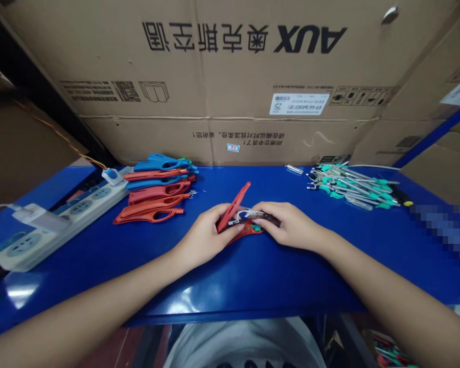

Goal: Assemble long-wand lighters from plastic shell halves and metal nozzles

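Near the middle of the blue table, my left hand is closed around an opened red lighter casing. One narrow red piece sticks up and to the right from the grip. A lower orange-red part with a small green piece shows beneath my fingers. My right hand pinches a dark, slim inner part against the casing's right side. Between the two hands runs a looped white wire. My fingers cover much of the casing and the inner part.
Several red and blue lighter casings lie stacked at left, beside a white power strip with plugs and cables. At back right is a pile of metal rods with green parts. A cardboard box stands behind the blue table.
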`<state>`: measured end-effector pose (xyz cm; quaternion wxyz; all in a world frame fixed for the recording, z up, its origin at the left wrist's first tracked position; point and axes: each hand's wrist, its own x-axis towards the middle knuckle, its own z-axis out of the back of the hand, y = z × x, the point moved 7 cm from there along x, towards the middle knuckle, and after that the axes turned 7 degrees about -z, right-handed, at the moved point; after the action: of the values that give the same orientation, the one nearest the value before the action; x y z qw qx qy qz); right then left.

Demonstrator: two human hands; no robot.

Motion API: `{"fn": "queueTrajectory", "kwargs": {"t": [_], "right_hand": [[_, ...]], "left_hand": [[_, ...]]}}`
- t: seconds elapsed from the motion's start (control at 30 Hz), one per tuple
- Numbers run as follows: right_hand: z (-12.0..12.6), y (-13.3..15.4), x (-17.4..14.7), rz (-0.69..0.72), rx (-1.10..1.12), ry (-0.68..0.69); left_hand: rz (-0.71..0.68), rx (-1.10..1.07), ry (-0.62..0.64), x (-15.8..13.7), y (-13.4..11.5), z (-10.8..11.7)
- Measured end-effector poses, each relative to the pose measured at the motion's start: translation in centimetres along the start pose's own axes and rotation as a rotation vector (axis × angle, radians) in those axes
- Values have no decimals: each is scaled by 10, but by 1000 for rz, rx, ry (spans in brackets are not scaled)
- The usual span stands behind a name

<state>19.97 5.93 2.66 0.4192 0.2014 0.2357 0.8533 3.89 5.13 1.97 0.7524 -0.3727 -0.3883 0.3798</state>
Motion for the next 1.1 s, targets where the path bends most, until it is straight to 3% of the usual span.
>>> {"fn": "queueTrajectory", "kwargs": {"t": [0.13,0.47,0.6,0.7,0.9,1.1], "right_hand": [[4,-10,-1,-51,-201,75],[-2,-11,-1,-30,-135,147],[14,-20,2,-44,-109,48],[51,-44,0,-126,-270,-109],[136,-140,-36,-576,-619,-344],[145,-189,-48,-633,-642,-473]], "left_hand": [[-124,310,49,0,0,4],[-75,397,152,2,8,-1],[-90,436,186,4,9,8],[-110,498,184,7,10,20],[-154,460,184,6,0,23],[-266,480,259,0,-9,9]]}}
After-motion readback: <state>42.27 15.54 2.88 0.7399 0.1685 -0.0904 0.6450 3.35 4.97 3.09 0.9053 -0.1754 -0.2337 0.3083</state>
